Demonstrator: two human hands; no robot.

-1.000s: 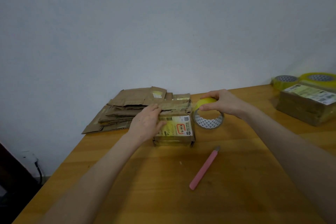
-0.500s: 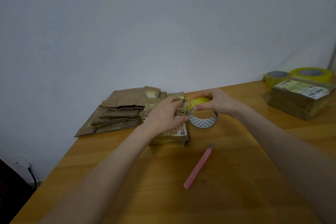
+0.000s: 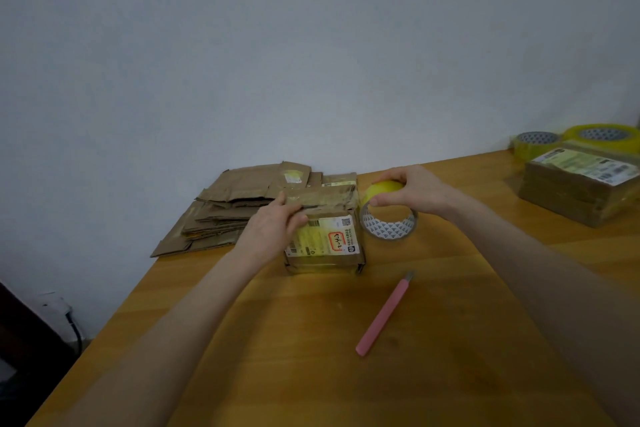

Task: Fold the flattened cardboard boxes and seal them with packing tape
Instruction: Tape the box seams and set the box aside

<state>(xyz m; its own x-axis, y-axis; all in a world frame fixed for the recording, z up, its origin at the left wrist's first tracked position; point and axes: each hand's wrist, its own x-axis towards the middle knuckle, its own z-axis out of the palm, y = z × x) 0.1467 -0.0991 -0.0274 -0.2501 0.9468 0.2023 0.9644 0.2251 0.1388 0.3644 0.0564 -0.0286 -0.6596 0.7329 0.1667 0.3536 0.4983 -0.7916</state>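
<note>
A small folded cardboard box [image 3: 325, 243] with a yellow shipping label stands on the wooden table [image 3: 311, 374]. My left hand [image 3: 273, 225] lies over its top left edge, with the fingers resting along the closed flaps. Just right of the box, my right hand [image 3: 412, 191] grips a roll of yellowish packing tape [image 3: 388, 218] from above, held on edge close to the box's right corner. A pile of flattened cardboard boxes [image 3: 235, 208] lies behind and to the left, against the wall.
A pink utility knife [image 3: 384, 315] lies on the table in front of the box. At the far right stands a stack of sealed boxes [image 3: 581, 184] with two more tape rolls [image 3: 571, 142] behind it. The table's left edge drops to a dark floor with a cable.
My left hand slid right across the box top toward the tape, then came back to the left edge. My right hand stayed on the roll beside the box.
</note>
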